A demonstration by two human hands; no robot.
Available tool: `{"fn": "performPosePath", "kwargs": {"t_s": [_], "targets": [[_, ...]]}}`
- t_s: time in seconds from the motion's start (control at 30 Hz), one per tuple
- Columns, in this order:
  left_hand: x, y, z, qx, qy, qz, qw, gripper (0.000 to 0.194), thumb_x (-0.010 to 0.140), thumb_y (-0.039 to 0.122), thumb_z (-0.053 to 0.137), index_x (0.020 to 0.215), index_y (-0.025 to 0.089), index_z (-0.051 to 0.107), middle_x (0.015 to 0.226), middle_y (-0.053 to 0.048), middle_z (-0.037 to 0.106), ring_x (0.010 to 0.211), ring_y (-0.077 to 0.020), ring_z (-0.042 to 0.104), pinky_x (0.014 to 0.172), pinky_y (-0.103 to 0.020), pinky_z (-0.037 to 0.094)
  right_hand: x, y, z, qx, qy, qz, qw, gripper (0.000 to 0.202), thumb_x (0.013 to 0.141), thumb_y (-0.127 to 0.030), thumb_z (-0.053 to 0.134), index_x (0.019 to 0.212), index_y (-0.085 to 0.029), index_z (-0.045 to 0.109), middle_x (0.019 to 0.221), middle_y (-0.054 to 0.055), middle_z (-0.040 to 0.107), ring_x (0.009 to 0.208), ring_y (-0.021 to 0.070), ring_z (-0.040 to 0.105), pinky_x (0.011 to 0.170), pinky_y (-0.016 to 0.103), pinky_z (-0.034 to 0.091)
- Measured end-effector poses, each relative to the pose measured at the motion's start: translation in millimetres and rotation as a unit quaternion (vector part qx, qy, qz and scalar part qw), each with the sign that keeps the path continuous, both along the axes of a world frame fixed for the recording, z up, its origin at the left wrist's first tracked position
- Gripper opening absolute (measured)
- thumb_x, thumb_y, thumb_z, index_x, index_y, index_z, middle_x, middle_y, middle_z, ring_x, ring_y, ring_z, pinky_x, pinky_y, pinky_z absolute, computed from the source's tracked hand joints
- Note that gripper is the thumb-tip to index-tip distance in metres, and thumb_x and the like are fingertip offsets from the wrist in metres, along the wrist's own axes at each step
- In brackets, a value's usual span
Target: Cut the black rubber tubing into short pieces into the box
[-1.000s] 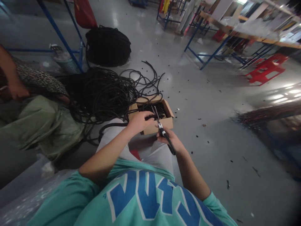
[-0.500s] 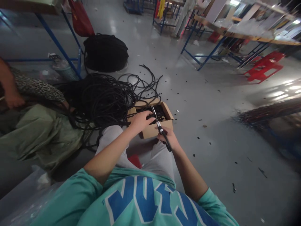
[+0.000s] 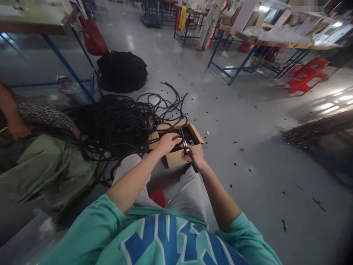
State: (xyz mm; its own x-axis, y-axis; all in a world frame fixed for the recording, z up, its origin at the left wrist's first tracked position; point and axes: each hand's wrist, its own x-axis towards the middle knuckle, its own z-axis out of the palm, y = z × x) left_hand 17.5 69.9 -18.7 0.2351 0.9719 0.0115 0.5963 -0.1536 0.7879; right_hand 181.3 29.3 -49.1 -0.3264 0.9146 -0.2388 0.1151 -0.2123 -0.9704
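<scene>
My right hand [image 3: 195, 154] grips scissors [image 3: 191, 156] by their black handles. Their thin, bright blades point away from me over an open cardboard box [image 3: 183, 158] and look slightly parted. Close to the left of the blades, my left hand [image 3: 167, 143] is closed, with thumb and forefinger pinching a black cord [image 3: 142, 151] that comes in from the left under my wrist. The cord's end at the fingertips is small and hard to make out. Inside the box lie small black pieces [image 3: 189, 137], partly hidden by my hands.
A tangled heap of black cords [image 3: 121, 121] lies left of the box, with a large black coil [image 3: 122, 71] behind it. At the left sits another person, whose hand [image 3: 20, 130] shows. Black scraps dot the floor. A red stool [image 3: 307, 77] stands at the right.
The view has tilted up slightly, so the surroundings sit lower. The scissors' blades look further apart than before, and my right hand has come nearer my left.
</scene>
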Motion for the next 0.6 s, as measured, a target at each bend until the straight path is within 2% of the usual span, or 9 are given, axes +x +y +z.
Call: {"fn": "performPosePath", "kwargs": {"t_s": [0.07, 0.13, 0.27, 0.4, 0.47, 0.53, 0.6], "targets": [[-1.2, 7.2, -5.8, -0.046, -0.062, -0.018, 0.997, 0.022, 0.075, 0.027, 0.048, 0.083, 0.012, 0.063, 0.063, -0.001, 0.061, 0.053, -0.0098, 0.052, 0.053, -0.022, 0.040, 1.8, 6.4, -4.3, 0.014, -0.009, 0.004, 1.000, 0.051, 0.055, -0.025, 0.061, 0.104, -0.016, 0.054, 0.064, -0.005, 0.050, 0.057, 0.0091, 0.044, 0.056, 0.023, 0.034], [-2.9, 14.9, -11.4, -0.085, -0.113, -0.031, 0.989, 0.018, 0.074, 0.025, 0.049, 0.076, 0.012, 0.061, 0.055, 0.002, 0.055, 0.042, -0.0061, 0.043, 0.045, -0.020, 0.034, 3.8, 11.6, -9.4, 0.020, -0.026, 0.005, 0.999, 0.049, 0.055, -0.026, 0.060, 0.102, -0.016, 0.055, 0.060, -0.005, 0.047, 0.054, 0.0086, 0.042, 0.053, 0.022, 0.033], [-4.7, 31.0, -22.6, -0.135, -0.171, -0.039, 0.975, 0.017, 0.074, 0.023, 0.049, 0.062, 0.012, 0.053, 0.052, 0.002, 0.051, 0.036, -0.0027, 0.036, 0.038, -0.017, 0.025, 6.9, 20.6, -23.8, 0.024, -0.075, -0.013, 0.997, 0.046, 0.057, -0.026, 0.058, 0.102, -0.014, 0.057, 0.052, -0.007, 0.042, 0.045, 0.0075, 0.037, 0.044, 0.021, 0.028], [-2.6, 45.9, -34.8, -0.167, -0.163, -0.034, 0.972, 0.024, 0.078, 0.026, 0.045, 0.059, 0.012, 0.052, 0.044, 0.003, 0.046, 0.034, -0.0028, 0.034, 0.037, -0.016, 0.024, 8.5, 32.8, -39.9, 0.027, -0.110, -0.044, 0.993, 0.045, 0.056, -0.022, 0.055, 0.100, -0.013, 0.060, 0.048, -0.007, 0.042, 0.042, 0.0065, 0.037, 0.042, 0.020, 0.027], [-1.0, 51.6, -40.6, -0.167, -0.149, -0.033, 0.974, 0.021, 0.077, 0.024, 0.046, 0.063, 0.012, 0.054, 0.043, 0.004, 0.044, 0.035, -0.0033, 0.035, 0.037, -0.016, 0.027, 8.8, 39.6, -46.3, 0.023, -0.119, -0.049, 0.991, 0.045, 0.055, -0.021, 0.055, 0.098, -0.013, 0.061, 0.047, -0.007, 0.043, 0.041, 0.0060, 0.037, 0.042, 0.020, 0.028], [0.1, 55.9, -46.1, -0.159, -0.142, -0.030, 0.976, 0.011, 0.073, 0.019, 0.051, 0.074, 0.011, 0.058, 0.046, 0.005, 0.046, 0.038, -0.0040, 0.039, 0.039, -0.016, 0.031, 8.7, 45.0, -50.6, 0.017, -0.120, -0.055, 0.991, 0.044, 0.054, -0.021, 0.055, 0.097, -0.013, 0.061, 0.046, -0.008, 0.042, 0.040, 0.0058, 0.037, 0.041, 0.019, 0.028], [0.3, 59.3, -51.1, -0.147, -0.136, -0.017, 0.980, 0.018, 0.069, 0.015, 0.054, 0.087, 0.011, 0.059, 0.051, 0.004, 0.050, 0.042, -0.0049, 0.044, 0.042, -0.016, 0.034, 8.1, 48.1, -52.8, 0.002, -0.110, -0.061, 0.992, 0.045, 0.054, -0.022, 0.055, 0.098, -0.013, 0.061, 0.044, -0.008, 0.042, 0.038, 0.0061, 0.037, 0.039, 0.019, 0.027]]}}
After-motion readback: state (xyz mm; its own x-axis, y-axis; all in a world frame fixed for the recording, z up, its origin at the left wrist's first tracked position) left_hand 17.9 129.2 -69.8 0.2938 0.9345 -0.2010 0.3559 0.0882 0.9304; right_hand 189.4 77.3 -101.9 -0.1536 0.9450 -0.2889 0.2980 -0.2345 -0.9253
